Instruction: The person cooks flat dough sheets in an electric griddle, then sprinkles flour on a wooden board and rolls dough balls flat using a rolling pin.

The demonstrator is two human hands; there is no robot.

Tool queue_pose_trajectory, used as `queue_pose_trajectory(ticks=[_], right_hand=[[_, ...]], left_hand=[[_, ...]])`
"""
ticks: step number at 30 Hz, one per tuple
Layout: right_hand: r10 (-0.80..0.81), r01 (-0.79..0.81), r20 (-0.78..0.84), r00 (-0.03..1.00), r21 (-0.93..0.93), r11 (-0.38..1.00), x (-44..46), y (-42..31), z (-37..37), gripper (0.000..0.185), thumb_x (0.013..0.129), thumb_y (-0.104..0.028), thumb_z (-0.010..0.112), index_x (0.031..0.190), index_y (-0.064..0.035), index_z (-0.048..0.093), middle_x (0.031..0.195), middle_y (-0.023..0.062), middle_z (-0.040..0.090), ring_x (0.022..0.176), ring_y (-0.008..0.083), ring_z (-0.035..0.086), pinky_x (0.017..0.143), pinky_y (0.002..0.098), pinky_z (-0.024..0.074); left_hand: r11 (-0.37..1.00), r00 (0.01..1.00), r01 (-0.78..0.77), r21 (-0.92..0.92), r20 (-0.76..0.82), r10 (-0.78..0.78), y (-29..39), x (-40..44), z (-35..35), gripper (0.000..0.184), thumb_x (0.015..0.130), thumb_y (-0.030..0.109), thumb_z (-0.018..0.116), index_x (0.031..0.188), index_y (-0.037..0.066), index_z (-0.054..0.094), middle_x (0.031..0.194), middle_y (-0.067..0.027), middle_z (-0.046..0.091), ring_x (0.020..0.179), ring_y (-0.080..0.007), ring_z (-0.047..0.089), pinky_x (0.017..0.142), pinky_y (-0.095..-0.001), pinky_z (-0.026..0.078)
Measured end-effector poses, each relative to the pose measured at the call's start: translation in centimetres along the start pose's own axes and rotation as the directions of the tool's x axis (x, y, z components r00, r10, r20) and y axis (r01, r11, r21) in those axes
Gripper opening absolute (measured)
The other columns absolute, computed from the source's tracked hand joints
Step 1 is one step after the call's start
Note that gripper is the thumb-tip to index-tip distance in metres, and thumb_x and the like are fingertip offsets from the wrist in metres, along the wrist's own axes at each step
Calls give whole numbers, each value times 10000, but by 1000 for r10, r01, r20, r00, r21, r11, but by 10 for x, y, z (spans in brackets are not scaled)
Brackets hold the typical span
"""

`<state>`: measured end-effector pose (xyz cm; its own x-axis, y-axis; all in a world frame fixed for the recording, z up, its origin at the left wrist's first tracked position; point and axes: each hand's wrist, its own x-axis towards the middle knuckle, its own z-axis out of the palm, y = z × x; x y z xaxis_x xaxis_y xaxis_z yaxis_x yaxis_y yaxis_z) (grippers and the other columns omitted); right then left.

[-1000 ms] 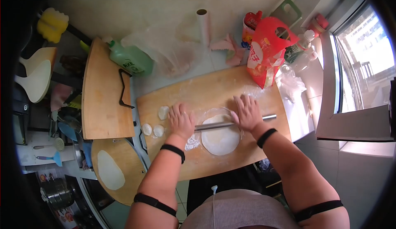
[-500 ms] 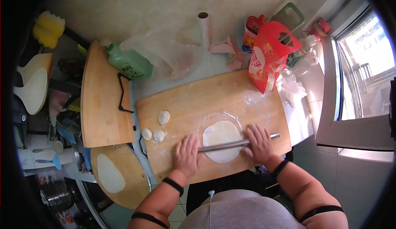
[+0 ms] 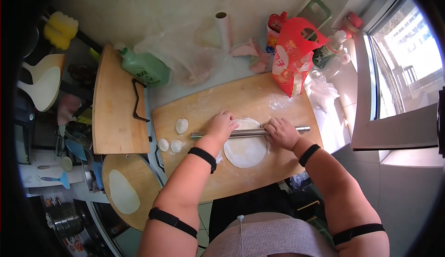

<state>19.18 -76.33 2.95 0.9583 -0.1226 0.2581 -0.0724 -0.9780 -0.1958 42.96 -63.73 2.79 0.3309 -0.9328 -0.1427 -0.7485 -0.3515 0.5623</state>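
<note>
A metal rolling pin (image 3: 250, 133) lies across the far part of a flat round of dough (image 3: 244, 154) on a floured wooden board (image 3: 218, 100). My left hand (image 3: 222, 125) is closed over the pin just left of the dough, its fingers curled. On the other side, my right hand (image 3: 282, 133) grips the pin with bent fingers near the dough's right edge. Left of my left hand sit three small dough balls, the far one (image 3: 181, 126) apart from the near pair (image 3: 176, 145).
A rolled-out dough sheet (image 3: 123, 192) rests on a round board at lower left. Behind the board stand a green detergent bottle (image 3: 146, 68), a roll of film (image 3: 223, 32) and a red bag (image 3: 292, 55). An open window frame (image 3: 394, 139) juts in from the right.
Both hands and the rolling pin have moved away from my body, from the dough's near part to its far part. My fingers, flatter before, are now curled over the pin.
</note>
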Motion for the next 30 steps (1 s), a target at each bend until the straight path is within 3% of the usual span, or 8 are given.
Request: queue_pose_trajectory(ticks=[4,7,10,12,14,17,25,30], right_hand=[[134,-134,22,991,-6,991,-30,-48,-13,264,774,-198,621,1002,-75,572,905,54,541,852,219,561,700,347,456],[206,-206,27,978,5,978,-55,-86,-16,244,785,-183,602,1005,-77,584,904,50,560,863,210,570,710,335,452],[216,-220,66,974,60,974,-74,-109,-11,260,784,-189,610,1017,-75,585,913,47,565,866,206,573,717,336,447],[213,-220,89,973,78,972,-75,-115,-6,275,782,-193,616,1026,-73,582,922,45,568,864,205,574,720,342,444],[272,-275,53,961,72,959,-72,-116,-3,324,775,-233,639,1044,-65,571,945,60,572,866,223,571,735,362,430],[321,-320,6,947,47,946,-56,-101,-2,389,791,-332,622,1057,-56,554,965,93,566,881,264,558,755,390,413],[405,-408,-48,913,-121,905,28,-14,11,504,826,-459,540,1102,-38,526,1101,164,513,1039,318,491,856,435,385],[357,-357,-5,934,-57,932,-15,-36,5,670,842,-465,533,1336,-25,426,1384,200,426,1318,348,371,1064,479,286]], left_hand=[[978,957,134,162,235,-170,13,2,-13,253,822,278,689,879,35,647,816,-182,663,766,-364,617,729,-435,495],[983,981,103,154,146,-126,-3,-42,-9,262,843,282,655,897,25,654,848,-203,671,826,-382,635,745,-461,498],[908,894,341,245,214,-394,6,-95,-5,247,877,259,592,945,33,665,927,-217,669,895,-391,642,754,-490,505],[932,937,273,239,152,-313,-3,-134,7,223,876,244,576,935,39,639,929,-195,651,905,-371,620,790,-474,486],[972,972,99,211,-228,-49,-17,-158,22,178,857,256,567,900,86,591,946,-129,590,943,-336,563,840,-470,426],[973,934,16,228,-350,66,-28,-163,18,132,855,197,530,903,74,539,927,-139,529,924,-354,515,842,-472,391],[947,858,50,318,-498,122,-41,-56,-17,270,834,250,572,1025,61,552,1090,-154,519,1034,-358,495,882,-496,368],[923,951,33,383,-297,89,-34,-108,2,592,862,353,550,1350,38,438,1456,-197,358,1336,-366,347,1109,-495,229]])
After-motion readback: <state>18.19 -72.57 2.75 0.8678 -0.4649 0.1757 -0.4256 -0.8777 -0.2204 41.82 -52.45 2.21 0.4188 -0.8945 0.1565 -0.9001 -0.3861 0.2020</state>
